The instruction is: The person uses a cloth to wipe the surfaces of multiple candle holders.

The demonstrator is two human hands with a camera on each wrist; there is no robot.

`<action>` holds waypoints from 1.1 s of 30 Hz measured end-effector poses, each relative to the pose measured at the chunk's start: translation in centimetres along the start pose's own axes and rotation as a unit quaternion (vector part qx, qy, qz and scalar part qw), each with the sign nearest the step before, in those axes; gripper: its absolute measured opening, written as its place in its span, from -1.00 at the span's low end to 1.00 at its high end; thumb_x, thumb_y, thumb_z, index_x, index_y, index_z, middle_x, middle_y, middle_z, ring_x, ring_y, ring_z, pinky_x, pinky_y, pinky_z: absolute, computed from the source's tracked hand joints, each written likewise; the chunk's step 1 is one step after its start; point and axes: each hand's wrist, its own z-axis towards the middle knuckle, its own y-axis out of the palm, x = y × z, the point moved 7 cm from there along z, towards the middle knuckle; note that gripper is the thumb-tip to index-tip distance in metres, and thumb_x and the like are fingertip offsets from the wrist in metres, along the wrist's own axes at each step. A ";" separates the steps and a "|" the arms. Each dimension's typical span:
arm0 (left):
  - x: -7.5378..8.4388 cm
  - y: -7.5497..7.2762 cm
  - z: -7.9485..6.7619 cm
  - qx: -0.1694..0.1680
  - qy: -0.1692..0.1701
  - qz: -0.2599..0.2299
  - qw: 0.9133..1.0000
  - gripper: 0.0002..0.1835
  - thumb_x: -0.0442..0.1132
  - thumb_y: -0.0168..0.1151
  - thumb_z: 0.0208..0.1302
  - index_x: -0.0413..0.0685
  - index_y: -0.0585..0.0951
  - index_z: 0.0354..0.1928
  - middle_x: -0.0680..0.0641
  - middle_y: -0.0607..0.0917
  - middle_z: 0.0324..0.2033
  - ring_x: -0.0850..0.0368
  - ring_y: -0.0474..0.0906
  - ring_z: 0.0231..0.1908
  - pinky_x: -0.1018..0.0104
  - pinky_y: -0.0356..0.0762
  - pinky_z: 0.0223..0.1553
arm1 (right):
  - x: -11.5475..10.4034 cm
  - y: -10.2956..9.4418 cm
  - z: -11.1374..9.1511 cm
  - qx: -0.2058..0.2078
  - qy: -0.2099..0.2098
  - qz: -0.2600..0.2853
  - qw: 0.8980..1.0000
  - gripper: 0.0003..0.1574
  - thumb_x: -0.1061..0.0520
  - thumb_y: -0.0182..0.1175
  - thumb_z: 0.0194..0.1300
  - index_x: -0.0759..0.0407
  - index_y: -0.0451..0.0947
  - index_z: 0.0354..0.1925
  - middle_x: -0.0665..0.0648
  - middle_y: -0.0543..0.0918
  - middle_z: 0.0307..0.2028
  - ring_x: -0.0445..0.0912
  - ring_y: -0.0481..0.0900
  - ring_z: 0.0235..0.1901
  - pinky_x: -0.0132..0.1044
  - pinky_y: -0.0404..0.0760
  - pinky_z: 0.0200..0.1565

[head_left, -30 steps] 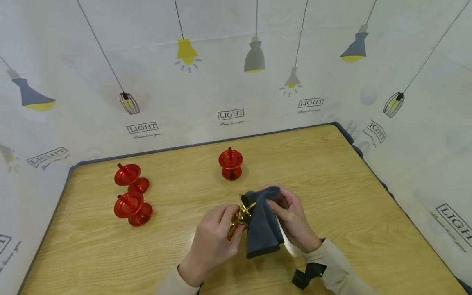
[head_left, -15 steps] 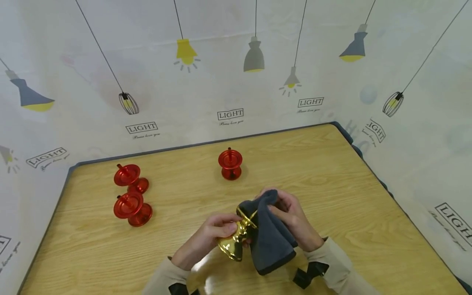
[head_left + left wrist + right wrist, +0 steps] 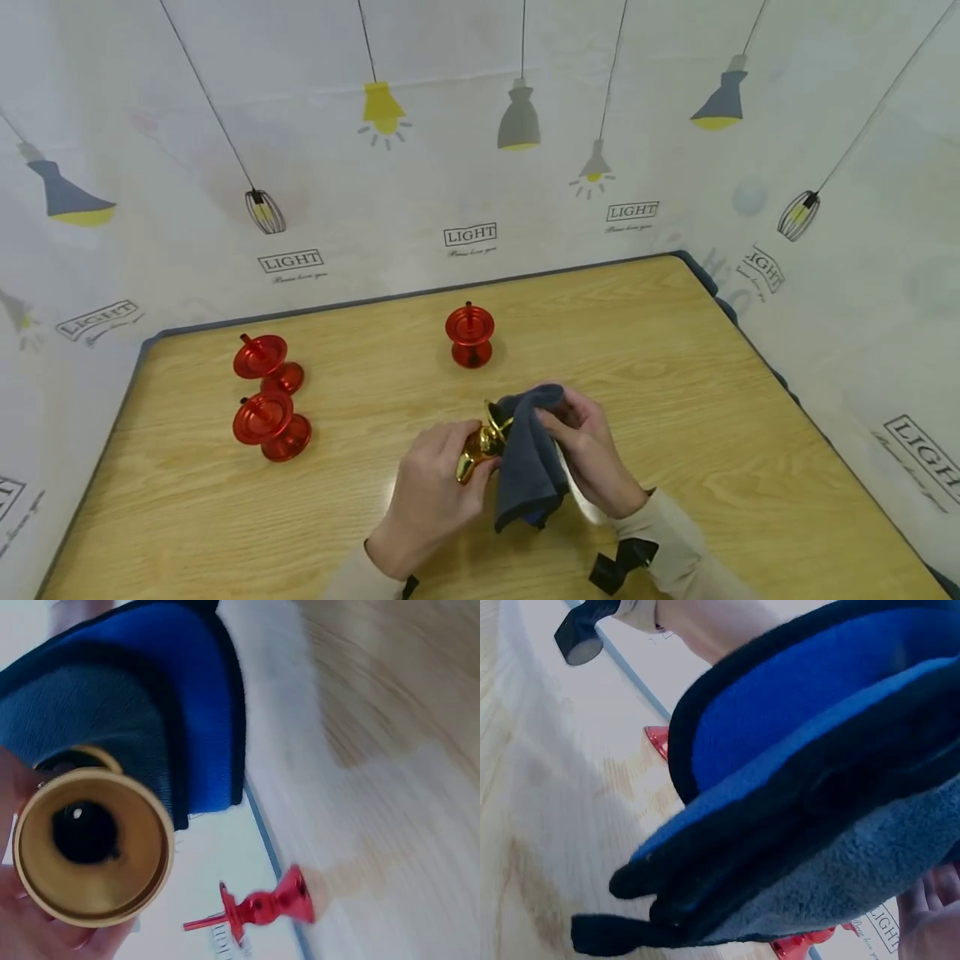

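Observation:
My left hand (image 3: 435, 492) grips a shiny gold candle holder (image 3: 480, 450) by its flared foot, tilted so its dish points up and right. In the left wrist view the hollow underside of the gold candle holder (image 3: 94, 900) faces the camera. My right hand (image 3: 596, 454) pinches a folded grey-blue cloth (image 3: 528, 467) against the dish end, which the cloth partly hides. The right wrist view shows the cloth's bright blue inner side (image 3: 802, 697) and dark edging. Behind the hands, a red candle holder (image 3: 470, 333) stands upright on the table.
Two more red candle holders, a rear one (image 3: 260, 358) and a front one (image 3: 264, 421), stand close together at the left of the wooden table (image 3: 172, 517). A pale wall covering (image 3: 390, 183) printed with lamps rises behind the table's dark edge.
The gold candle holder has been turned back and forth in my left hand; its foot, exposed half a second ago, is again mostly covered by the fingers. The cloth has shifted slightly left.

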 end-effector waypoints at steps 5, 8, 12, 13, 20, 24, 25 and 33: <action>-2.0 1.5 -0.2 -0.141 -0.126 -0.274 0.943 -0.71 -0.19 0.42 0.29 -0.20 0.66 -0.04 -0.02 0.77 -0.28 0.25 0.70 -0.27 0.40 0.69 -0.19 | -0.3 0.2 -0.2 -0.039 -0.006 -0.001 0.999 -0.68 0.33 0.13 0.47 0.13 0.56 0.12 -0.03 0.69 -0.03 -0.20 0.65 -0.06 -0.37 0.67 -0.07; -3.0 2.7 -0.8 -0.219 -0.195 -0.433 0.852 -0.70 -0.19 0.22 0.46 -0.37 0.63 -0.08 0.07 0.69 -0.38 0.35 0.59 -0.37 0.50 0.56 -0.29 | -0.6 0.5 -0.4 -0.077 -0.018 0.003 0.997 -0.69 0.34 0.09 0.48 0.23 0.53 0.14 0.00 0.68 0.01 -0.19 0.65 -0.03 -0.36 0.67 -0.06; -2.8 3.7 -1.6 -0.283 -0.229 -0.585 0.724 -0.57 -0.25 0.04 0.51 -0.68 0.47 -0.06 0.13 0.67 -0.39 0.37 0.58 -0.37 0.51 0.55 -0.29 | -0.8 1.0 -0.5 -0.105 -0.020 0.002 0.994 -0.69 0.35 0.07 0.48 0.30 0.51 0.14 0.02 0.67 0.03 -0.17 0.64 0.01 -0.34 0.66 0.00; -2.7 3.8 -1.8 -0.290 -0.235 -0.601 0.706 -0.55 -0.24 0.02 0.53 -0.71 0.45 -0.04 0.13 0.70 -0.36 0.35 0.62 -0.34 0.49 0.58 -0.25 | -0.9 1.0 -0.6 -0.109 -0.021 0.000 0.994 -0.69 0.35 0.06 0.48 0.33 0.50 0.15 0.03 0.66 0.03 -0.15 0.64 0.03 -0.33 0.65 0.02; -1.6 1.0 -0.4 -0.133 -0.088 -0.283 0.946 -0.69 -0.22 0.37 0.33 -0.17 0.62 0.05 0.05 0.70 -0.17 0.30 0.63 -0.17 0.39 0.65 -0.13 | -0.8 0.4 -0.6 -0.040 -0.016 -0.007 0.999 -0.70 0.34 0.10 0.47 0.16 0.56 0.10 -0.03 0.70 -0.06 -0.19 0.66 -0.09 -0.36 0.68 -0.08; 0.4 -0.1 0.1 -0.033 0.029 -0.021 0.999 -0.48 -0.22 0.64 -0.01 -0.16 0.64 0.01 -0.03 0.72 -0.19 0.14 0.67 -0.19 0.26 0.69 -0.17 | -0.5 0.0 -0.4 0.014 -0.011 -0.003 1.000 -0.74 0.33 0.16 0.44 0.12 0.59 0.04 -0.05 0.71 -0.13 -0.19 0.67 -0.14 -0.37 0.68 -0.12; 0.8 -0.1 0.1 -0.019 0.041 0.017 0.999 -0.46 -0.23 0.66 -0.07 -0.17 0.65 -0.01 -0.03 0.72 -0.21 0.12 0.67 -0.22 0.25 0.69 -0.19 | -0.4 0.0 -0.4 0.023 -0.009 -0.007 1.000 -0.75 0.33 0.18 0.43 0.11 0.60 0.01 -0.06 0.71 -0.14 -0.19 0.67 -0.15 -0.38 0.67 -0.13; -1.0 1.1 -0.2 -0.126 -0.095 -0.183 0.970 -0.66 -0.24 0.52 0.17 -0.10 0.67 -0.03 -0.01 0.76 -0.20 0.19 0.70 -0.20 0.34 0.71 -0.15 | -0.1 -0.1 -0.6 -0.020 0.008 -0.025 0.999 -0.72 0.29 0.14 0.47 0.20 0.55 0.11 -0.05 0.70 -0.08 -0.20 0.66 -0.10 -0.37 0.67 -0.09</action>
